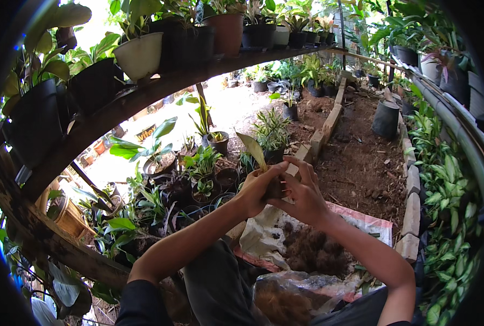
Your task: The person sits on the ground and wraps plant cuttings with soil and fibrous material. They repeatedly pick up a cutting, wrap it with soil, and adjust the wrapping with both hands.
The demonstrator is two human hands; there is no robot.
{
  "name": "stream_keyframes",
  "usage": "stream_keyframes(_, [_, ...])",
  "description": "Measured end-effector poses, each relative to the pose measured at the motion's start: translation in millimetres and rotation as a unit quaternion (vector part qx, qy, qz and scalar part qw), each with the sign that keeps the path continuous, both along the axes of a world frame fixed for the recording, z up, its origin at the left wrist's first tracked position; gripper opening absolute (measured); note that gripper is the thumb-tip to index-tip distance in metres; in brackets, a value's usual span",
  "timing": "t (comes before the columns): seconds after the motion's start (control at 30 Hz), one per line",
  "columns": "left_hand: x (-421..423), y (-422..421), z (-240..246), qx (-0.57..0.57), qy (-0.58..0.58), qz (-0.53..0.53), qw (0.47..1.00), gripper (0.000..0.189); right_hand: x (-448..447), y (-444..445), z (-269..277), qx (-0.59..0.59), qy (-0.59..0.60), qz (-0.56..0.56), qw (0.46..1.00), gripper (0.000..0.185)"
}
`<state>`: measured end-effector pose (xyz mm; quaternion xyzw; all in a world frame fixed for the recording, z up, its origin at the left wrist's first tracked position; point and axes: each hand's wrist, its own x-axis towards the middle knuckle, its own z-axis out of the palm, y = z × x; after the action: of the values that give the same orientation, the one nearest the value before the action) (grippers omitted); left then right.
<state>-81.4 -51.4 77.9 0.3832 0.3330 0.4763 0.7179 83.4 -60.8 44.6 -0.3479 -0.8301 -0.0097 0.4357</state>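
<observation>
My left hand (256,189) grips a small clump of dark soil or root ball (273,187) with a single broad, yellow-green leaf (252,148) standing up from it. Against the right side of that clump, my right hand (303,191) has its fingers bent, the fingertips close to the left hand's. Below both hands, a pile of brown fibrous potting material (317,248) lies on a white sack with pink edges (262,236). Nearer to me, a clear plastic bag (284,297) holds reddish-brown fibre.
Potted plants (203,189) crowd the ground at the left. A wooden shelf (103,102) with pots arches above them. Concrete blocks (412,203) edge the soil path (356,163), where a black pot (385,118) stands. Leafy plants (449,212) line the right side.
</observation>
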Motion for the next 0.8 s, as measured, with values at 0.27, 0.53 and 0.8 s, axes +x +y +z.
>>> stream_keyframes(0.27, [-3.3,0.3,-3.7,0.061,0.186,0.02,0.98,0.019,-8.3,-8.3,-3.5,-0.025,0.054,0.048,0.997,0.046])
stream_keyframes(0.53, [-3.0,12.6,-7.0,0.036,0.082,-0.013,0.996,0.028,-10.6,6.9,-13.9,-0.059,0.103,0.043,0.992,0.067])
stream_keyframes(0.8, [-6.3,15.7,-8.0,0.09,-0.02,-0.089,0.992,0.041,1.1,13.9,-8.8,-0.076,0.183,0.075,0.977,0.058])
